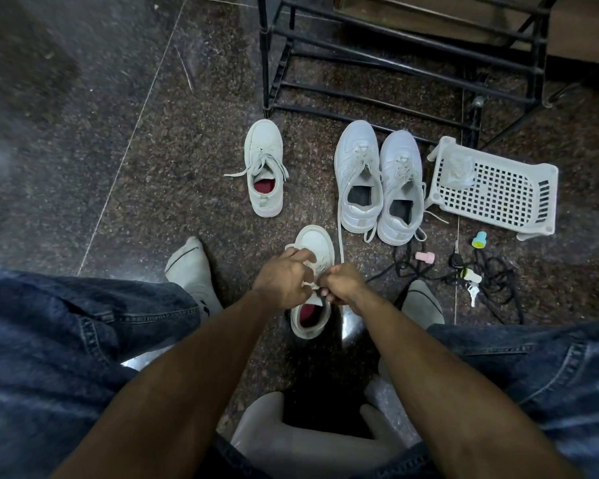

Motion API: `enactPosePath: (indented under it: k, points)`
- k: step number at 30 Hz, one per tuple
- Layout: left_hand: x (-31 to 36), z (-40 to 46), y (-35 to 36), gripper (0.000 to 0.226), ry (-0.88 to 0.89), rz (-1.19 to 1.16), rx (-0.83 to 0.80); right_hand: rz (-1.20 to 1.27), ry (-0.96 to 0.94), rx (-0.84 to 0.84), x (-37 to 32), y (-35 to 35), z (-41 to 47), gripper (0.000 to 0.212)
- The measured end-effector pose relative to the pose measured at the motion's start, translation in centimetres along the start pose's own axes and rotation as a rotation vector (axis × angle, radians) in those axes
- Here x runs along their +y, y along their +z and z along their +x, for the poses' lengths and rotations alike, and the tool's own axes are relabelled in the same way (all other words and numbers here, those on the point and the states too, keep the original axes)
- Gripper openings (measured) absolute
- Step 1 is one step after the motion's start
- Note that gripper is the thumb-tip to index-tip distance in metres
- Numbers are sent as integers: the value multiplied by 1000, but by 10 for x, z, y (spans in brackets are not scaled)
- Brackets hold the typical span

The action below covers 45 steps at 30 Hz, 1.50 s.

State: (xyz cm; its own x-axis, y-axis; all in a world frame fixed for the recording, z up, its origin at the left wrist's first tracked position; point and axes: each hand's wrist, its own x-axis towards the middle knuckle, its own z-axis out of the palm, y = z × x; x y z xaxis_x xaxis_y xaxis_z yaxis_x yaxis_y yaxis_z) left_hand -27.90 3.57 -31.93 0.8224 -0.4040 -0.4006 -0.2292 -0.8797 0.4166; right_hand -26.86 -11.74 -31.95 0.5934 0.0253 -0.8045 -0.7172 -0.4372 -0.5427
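A small white sneaker with a red insole point(312, 305) stands on the dark granite floor between my feet. My left hand point(284, 276) pinches its lace over the tongue. My right hand point(343, 283) grips the other lace end beside it, fingers curled. A long white lace point(339, 233) runs up from the shoe toward the larger pair. The matching small sneaker point(264, 167) sits further off to the left, laces loose.
A larger pair of white sneakers point(377, 181) stands next to an overturned white plastic basket point(498, 191). A black metal shoe rack point(395, 57) is behind. Black cords, keys and small coloured caps point(464, 271) lie at right. My socked feet point(194, 274) flank the shoe.
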Motion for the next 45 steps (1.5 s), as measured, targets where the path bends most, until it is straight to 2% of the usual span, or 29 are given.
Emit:
enactPosePath:
  k: [1,3,5,8,11,13,16,19,24,27,32,39,45]
  points:
    - [2,0,-5,22,62,76,0,-23,-16,15,-1,0,1,9]
    - [5,2,-10,25,69,78,-29,-60,-67,17,0,1,4,11]
    - [7,4,-13,19,-45,-64,-36,-50,-119,9,3,-1,3,15]
    - [4,7,-11,8,-244,-366,-51,-137,-252,-13,9,-4,2,6]
    - [1,11,-13,12,-276,-496,-83,-221,-311,-24,12,-3,3,5]
    - [1,12,-16,16,-253,-498,-103,-183,-282,-4,12,-2,5,10]
    - [-2,12,-13,9,-230,-330,-130,-94,-201,-29,8,-1,3,18]
    - [1,11,-6,19,-291,-277,-118,-4,-144,-48,10,-1,4,22]
    - [8,6,4,10,-373,-283,46,137,-36,-126,14,-2,3,25]
    - [9,3,7,8,-402,-310,99,133,10,-151,10,-3,2,25]
    - [10,0,8,23,-347,-361,22,175,52,-107,8,-4,0,22]
    - [10,3,-3,17,-304,-212,-6,172,52,-56,6,-2,-6,17]
    - [9,11,-16,10,-433,-480,-84,212,31,-68,-3,-6,-18,20]
